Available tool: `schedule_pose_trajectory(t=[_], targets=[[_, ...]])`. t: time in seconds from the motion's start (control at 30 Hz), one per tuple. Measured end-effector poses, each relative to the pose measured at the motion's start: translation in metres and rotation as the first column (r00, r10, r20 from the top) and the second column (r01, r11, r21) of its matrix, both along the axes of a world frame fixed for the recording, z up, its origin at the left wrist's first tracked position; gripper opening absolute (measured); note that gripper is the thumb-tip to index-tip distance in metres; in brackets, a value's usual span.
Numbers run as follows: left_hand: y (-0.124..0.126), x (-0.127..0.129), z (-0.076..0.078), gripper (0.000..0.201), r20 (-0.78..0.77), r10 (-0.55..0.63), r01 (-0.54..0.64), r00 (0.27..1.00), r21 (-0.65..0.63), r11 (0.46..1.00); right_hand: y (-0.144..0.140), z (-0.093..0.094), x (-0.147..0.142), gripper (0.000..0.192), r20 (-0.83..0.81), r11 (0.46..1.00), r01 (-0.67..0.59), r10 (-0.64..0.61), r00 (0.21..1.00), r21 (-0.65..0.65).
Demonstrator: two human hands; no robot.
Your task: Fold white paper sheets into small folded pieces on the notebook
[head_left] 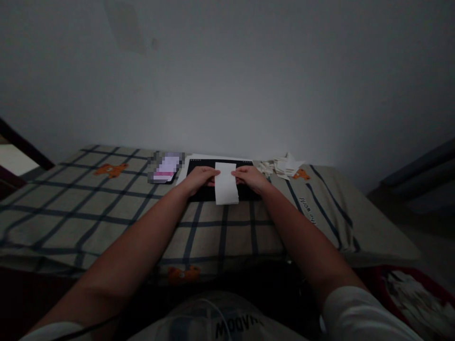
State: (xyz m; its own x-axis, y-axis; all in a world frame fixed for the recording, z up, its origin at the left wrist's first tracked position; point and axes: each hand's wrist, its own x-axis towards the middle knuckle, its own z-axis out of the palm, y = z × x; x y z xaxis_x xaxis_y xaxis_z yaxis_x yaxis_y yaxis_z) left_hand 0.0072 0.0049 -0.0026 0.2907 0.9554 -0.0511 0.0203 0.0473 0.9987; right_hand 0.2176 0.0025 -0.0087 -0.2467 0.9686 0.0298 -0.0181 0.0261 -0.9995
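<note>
**Paper strip held between your two hands, long axis running away from you.**

Reading left to right: the phone (pixel 165 168) lies on the checked cloth (pixel 88 203); your left hand (pixel 201 179) pinches the left edge of the white paper strip (pixel 226 183); your right hand (pixel 250 177) pinches its right edge; a heap of paper scraps (pixel 282 166) sits well apart to the right. The strip lies flat on the black mat (pixel 199 166), its near end overhanging the mat's front edge. Both hands are equally near, fingers curled closed onto opposite long edges, so the strip sits squarely between them, its short width spanning the gap.
</note>
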Motion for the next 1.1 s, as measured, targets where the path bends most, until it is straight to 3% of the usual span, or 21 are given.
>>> schedule_pose_trajectory(t=[0.17,0.4,0.63,0.77,0.97,1.1], targets=[[0.0024,0.0015,-0.0017,0.03,0.02,0.028,-0.03,0.999,0.085,0.996,-0.0023,0.0014,0.0001,0.014,0.032,1.0,-0.005,0.005,0.999,0.006],[0.0022,0.0028,-0.0012,0.031,0.085,0.073,-0.077,0.994,0.055,0.996,-0.0013,-0.0002,0.0026,0.012,0.047,0.999,-0.038,0.037,0.998,0.006],[0.0042,0.0034,-0.0003,0.022,0.057,0.148,-0.154,0.987,0.132,0.979,-0.0037,0.0046,-0.0005,0.006,0.072,1.0,0.002,-0.002,0.997,0.001],[0.006,0.0017,-0.0028,0.03,0.063,0.098,-0.103,0.993,0.084,0.991,-0.0038,0.0048,-0.0004,0.009,0.067,1.0,0.023,-0.024,0.997,0.019],[0.0082,-0.0002,-0.0066,0.033,0.02,0.091,-0.093,0.996,0.133,0.987,-0.0047,0.0052,0.0012,0.018,0.091,0.998,0.035,-0.039,0.995,0.046],[0.0042,0.0014,-0.0038,0.03,0.034,0.043,-0.045,0.999,0.059,0.997,-0.0022,0.004,0.0019,0.022,0.057,0.995,0.063,-0.067,0.996,0.071]])
